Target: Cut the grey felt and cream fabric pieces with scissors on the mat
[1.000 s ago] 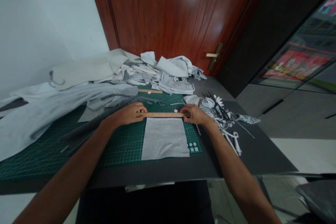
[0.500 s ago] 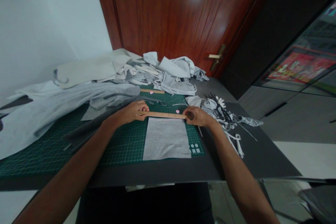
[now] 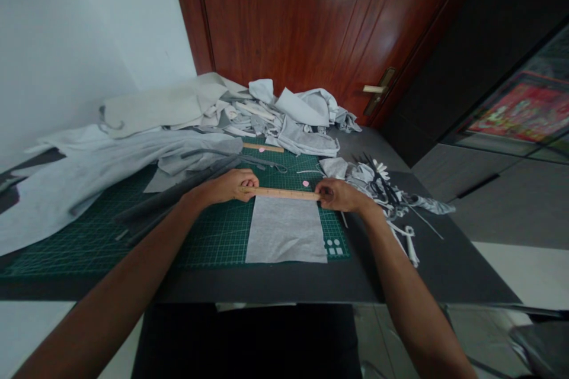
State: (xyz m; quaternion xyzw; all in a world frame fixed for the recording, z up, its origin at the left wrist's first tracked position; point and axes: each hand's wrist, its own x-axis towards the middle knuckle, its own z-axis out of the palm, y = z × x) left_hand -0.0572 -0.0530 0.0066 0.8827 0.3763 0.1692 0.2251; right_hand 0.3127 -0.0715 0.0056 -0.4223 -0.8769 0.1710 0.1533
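Near the front edge of the green cutting mat (image 3: 213, 243), a pale grey fabric rectangle (image 3: 285, 230) lies flat on the mat's right half, a thin, finely speckled piece with straight, clean sides. Along its far edge, a wooden ruler (image 3: 280, 192) rests across the mat, its markings too small to read. The left hand (image 3: 229, 186) curls closed over the ruler's left end, fingers bunched together, and the right hand (image 3: 340, 195) clasps the opposite end between thumb and curled fingers. Just beyond the ruler on the mat sits a small pink dot (image 3: 305, 183). Left of the mat's centre, dark fabric strips (image 3: 169, 201) lie close to the left forearm, while a large grey sheet (image 3: 89, 183) spreads over the mat's left side. Right of the mat, a tangle of grey and white scraps (image 3: 377, 189) sits on the dark table (image 3: 444, 272). Past the mat's far edge, a second wooden ruler (image 3: 262, 147) lies below a heaped pile of grey cloth (image 3: 284, 118), with a red-brown wooden door (image 3: 288, 12) behind it
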